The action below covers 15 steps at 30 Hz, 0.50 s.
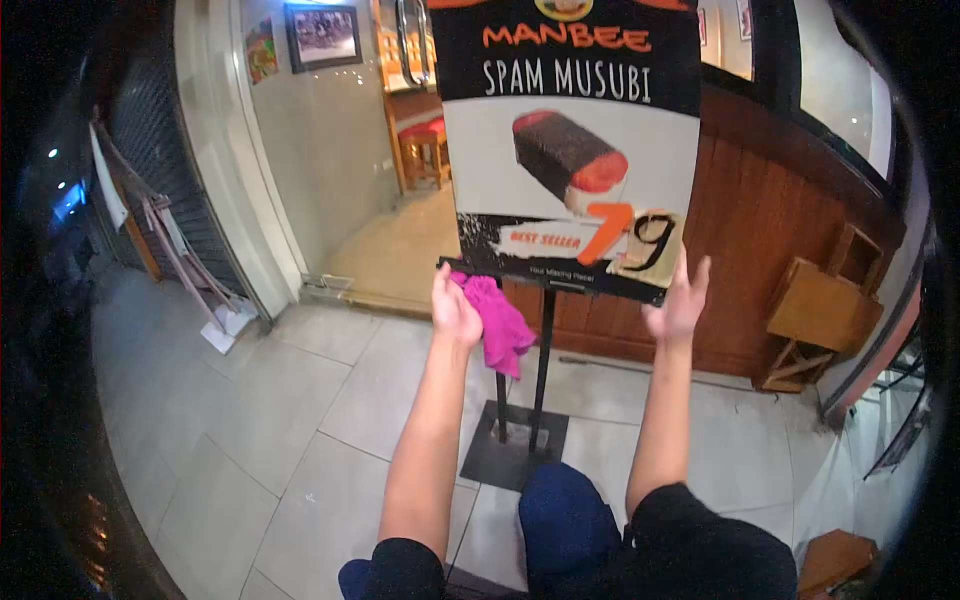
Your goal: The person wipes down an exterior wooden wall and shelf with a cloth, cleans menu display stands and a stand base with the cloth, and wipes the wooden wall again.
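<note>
A poster stand [585, 283] is in front of me, with a black-framed sign on two thin posts above a dark square base [481, 458]. Its poster [480, 150] reads "Manbee Spam Musubi", with a picture of a wrapped rice block and a handwritten-looking 9. At the lower left corner of the frame, my left hand [458, 315] is closed on a magenta cloth [503, 325] that hangs down in front of a post. My right hand [682, 298] is against the lower right corner, fingers stretched upward and apart.
Behind the sign are a glass door [325, 180] and a brown wood-panelled wall [740, 220]. A wooden folding piece [822, 308] leans at the right. Grey floor tiles [300, 400] lie underfoot. My knee [565, 530] is close to the stand's base.
</note>
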{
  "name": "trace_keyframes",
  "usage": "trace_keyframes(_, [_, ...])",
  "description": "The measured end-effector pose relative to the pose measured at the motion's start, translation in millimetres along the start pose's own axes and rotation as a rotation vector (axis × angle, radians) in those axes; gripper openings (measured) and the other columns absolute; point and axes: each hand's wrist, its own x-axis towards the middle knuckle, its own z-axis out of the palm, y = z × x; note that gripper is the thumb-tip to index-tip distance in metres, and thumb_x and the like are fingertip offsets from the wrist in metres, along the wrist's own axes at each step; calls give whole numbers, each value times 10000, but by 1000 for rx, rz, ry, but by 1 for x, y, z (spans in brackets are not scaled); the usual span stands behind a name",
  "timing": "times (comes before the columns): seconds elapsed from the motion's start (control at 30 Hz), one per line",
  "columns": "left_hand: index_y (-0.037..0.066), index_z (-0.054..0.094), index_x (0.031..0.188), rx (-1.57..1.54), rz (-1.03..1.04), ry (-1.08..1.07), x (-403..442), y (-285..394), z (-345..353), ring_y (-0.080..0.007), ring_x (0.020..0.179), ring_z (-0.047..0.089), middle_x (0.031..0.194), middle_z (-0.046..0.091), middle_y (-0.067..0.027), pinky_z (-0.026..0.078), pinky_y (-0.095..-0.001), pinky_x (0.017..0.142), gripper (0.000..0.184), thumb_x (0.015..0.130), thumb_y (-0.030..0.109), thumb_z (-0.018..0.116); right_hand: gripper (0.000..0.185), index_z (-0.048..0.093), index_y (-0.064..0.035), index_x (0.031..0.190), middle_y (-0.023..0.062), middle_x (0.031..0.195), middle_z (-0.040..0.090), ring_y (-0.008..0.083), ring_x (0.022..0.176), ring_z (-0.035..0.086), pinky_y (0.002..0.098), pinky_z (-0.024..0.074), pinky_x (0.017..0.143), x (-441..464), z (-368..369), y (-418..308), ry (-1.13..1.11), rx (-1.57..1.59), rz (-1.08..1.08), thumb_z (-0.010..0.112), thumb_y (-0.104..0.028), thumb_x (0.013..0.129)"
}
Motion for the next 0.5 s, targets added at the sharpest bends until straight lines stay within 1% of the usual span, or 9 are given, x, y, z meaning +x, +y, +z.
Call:
trace_keyframes(0.07, [78, 465, 1168, 31, -15, 33, -6, -1, 11, -229, 963, 556, 1068, 573, -89, 437, -412, 865, 449, 904, 432, 384, 468, 492, -22, 1160, 76, 1038, 587, 195, 921, 576, 327, 466, 802, 16, -31, 8, -118, -498, 69, 504, -384, 863])
trace_keyframes(0.1, [85, 484, 1140, 34, -39, 54, 8, -13, 4, -228, 914, 570, 1027, 587, -84, 452, -403, 832, 464, 897, 467, 384, 413, 502, -1, 1120, 80, 1019, 588, 176, 914, 576, 315, 467, 798, 29, -52, 13, -92, -534, 99, 581, -292, 838])
trace_keyframes(0.17, [93, 528, 1060, 63, -72, -2, 16, -16, -9, -220, 754, 592, 905, 613, -70, 489, -376, 703, 472, 887, 510, 390, 397, 507, -1, 1102, 83, 1021, 589, 175, 905, 580, 314, 472, 789, 41, -65, 15, -129, -550, 96, 579, -290, 840])
trace_keyframes(0.23, [101, 550, 1035, 120, -24, 129, 13, -20, -15, -184, 737, 589, 876, 615, -36, 503, -363, 680, 401, 887, 460, 449, 378, 512, 1, 1091, 85, 1008, 596, 175, 882, 592, 310, 482, 767, 45, -73, 22, -179, -519, 90, 575, -279, 845])
trace_keyframes(0.27, [97, 555, 1023, 167, 0, 102, 14, -16, -19, -184, 726, 591, 876, 616, -32, 504, -362, 664, 395, 885, 455, 457, 396, 517, 6, 1092, 84, 995, 603, 174, 876, 597, 311, 484, 765, 50, -79, 29, -142, -542, 77, 580, -290, 837])
trace_keyframes(0.33, [113, 555, 1017, 197, 26, 318, 20, -17, -13, -177, 660, 579, 840, 609, -23, 492, -349, 593, 380, 891, 455, 447, 420, 540, 6, 1069, 79, 966, 614, 173, 875, 600, 314, 484, 771, 46, -70, 25, -124, -553, 152, 595, -325, 817])
trace_keyframes(0.4, [130, 556, 1013, 109, -200, 275, 14, -8, -10, -167, 639, 562, 815, 599, -12, 473, -329, 571, 343, 905, 432, 434, 425, 598, -10, 974, 60, 906, 620, 149, 834, 579, 309, 463, 759, 48, -82, 28, -47, -669, 211, 604, -394, 793])
trace_keyframes(0.43, [135, 557, 1008, 141, -233, 285, 12, -9, -15, -163, 644, 556, 802, 593, -8, 466, -324, 569, 338, 907, 431, 428, 415, 607, -10, 946, 39, 902, 611, 123, 813, 543, 293, 435, 764, 53, -100, 31, -90, -918, 135, 583, -402, 811])
trace_keyframes(0.5, [136, 554, 1004, 157, -250, 364, 10, -8, -12, -161, 659, 552, 792, 588, -2, 465, -325, 586, 316, 906, 414, 442, 467, 602, -4, 971, 24, 917, 601, 110, 833, 512, 293, 417, 766, 51, -108, 29, -119, -966, 243, 547, -448, 836])
